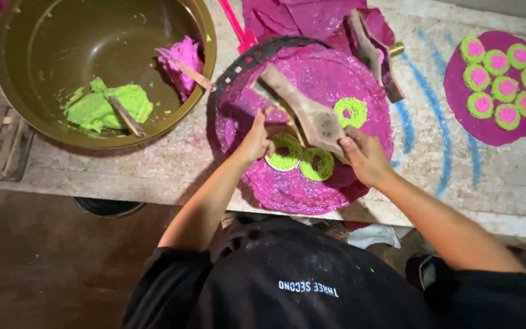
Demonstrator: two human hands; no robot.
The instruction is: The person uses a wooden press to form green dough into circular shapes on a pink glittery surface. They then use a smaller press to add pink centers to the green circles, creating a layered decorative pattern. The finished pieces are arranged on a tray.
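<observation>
Head view: I'm closing my right hand around the wooden press, steadying it over pink sheets; my left hand is pinching a green ring at seven o'clock from the press, keeping it flat.

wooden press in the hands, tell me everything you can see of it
The wooden press is a long, worn brown tool, seemingly of two hinged bars, smeared with pink and green paste. It lies slanted over the round pink mat, above three green string rings. The right hand grips its lower end; the left hand is beside it at the near ring. Its underside is hidden.
</observation>
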